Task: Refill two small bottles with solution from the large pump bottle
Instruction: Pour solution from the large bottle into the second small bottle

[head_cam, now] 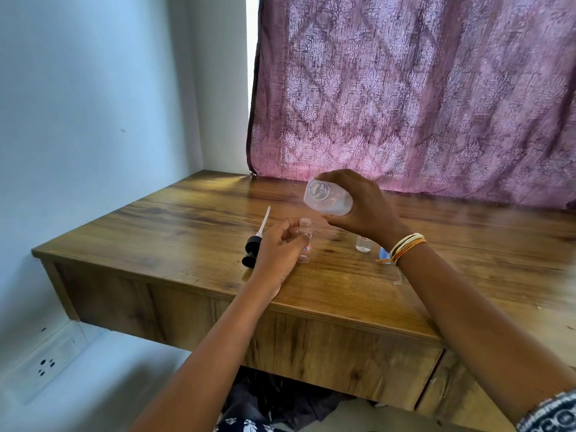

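curtain [420, 88]: purple damask | table [187, 219]: brown woodgrain | pump [251, 249]: black

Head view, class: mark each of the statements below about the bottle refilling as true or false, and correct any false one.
1. The right hand holds the large bottle tilted, its open mouth towards the small bottle. True.
2. The pump head is screwed onto the large bottle. False: it lies on the wooden table, left of the left hand.
3. The left hand holds the small bottle standing on the table. True.
4. The small bottle in the left hand has its cap on. False: its neck is open.
5. A second small bottle stands behind the right wrist. True.
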The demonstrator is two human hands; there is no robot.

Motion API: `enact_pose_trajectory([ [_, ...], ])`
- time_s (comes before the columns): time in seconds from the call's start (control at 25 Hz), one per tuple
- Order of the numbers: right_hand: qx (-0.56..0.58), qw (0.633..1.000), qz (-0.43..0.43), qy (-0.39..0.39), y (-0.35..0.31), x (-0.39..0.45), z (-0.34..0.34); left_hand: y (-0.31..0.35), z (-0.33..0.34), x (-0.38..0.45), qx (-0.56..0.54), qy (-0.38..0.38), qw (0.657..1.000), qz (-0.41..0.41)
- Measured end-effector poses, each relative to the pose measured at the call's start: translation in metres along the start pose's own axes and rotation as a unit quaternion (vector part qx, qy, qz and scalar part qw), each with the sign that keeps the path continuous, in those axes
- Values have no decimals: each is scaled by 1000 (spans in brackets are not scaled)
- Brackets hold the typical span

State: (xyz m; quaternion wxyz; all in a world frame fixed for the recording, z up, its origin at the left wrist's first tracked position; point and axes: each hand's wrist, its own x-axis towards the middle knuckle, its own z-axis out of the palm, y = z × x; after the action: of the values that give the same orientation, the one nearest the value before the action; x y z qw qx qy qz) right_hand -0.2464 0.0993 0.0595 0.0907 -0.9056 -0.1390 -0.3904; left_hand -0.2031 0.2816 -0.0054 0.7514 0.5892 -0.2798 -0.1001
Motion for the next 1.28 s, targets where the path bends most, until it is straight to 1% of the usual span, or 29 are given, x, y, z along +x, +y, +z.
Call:
enact_pose_trajectory([
  [0.2,-50,998,-20,-25,-1,-5,2,2,0,-2,19,17,1000,16],
  [0.4,-93,994,-37,-37,-1,-6,4,3,-1,-3,20,16,999,25],
  [0.52,-93,994,-37,-47,-2,-5,4,2,-1,-2,14,18,999,25],
  [0.72,-83,995,-48,-38,-5,-4,3,2,-2,-2,6,6,1000,21],
  [0.84,-93,994,-48,-33,-5,-4,3,1,-2,-2,-6,3,1000,17],
  [1.28,-127,990,-34,-50,-4,-5,4,-2,-3,1,3,1,1000,11],
])
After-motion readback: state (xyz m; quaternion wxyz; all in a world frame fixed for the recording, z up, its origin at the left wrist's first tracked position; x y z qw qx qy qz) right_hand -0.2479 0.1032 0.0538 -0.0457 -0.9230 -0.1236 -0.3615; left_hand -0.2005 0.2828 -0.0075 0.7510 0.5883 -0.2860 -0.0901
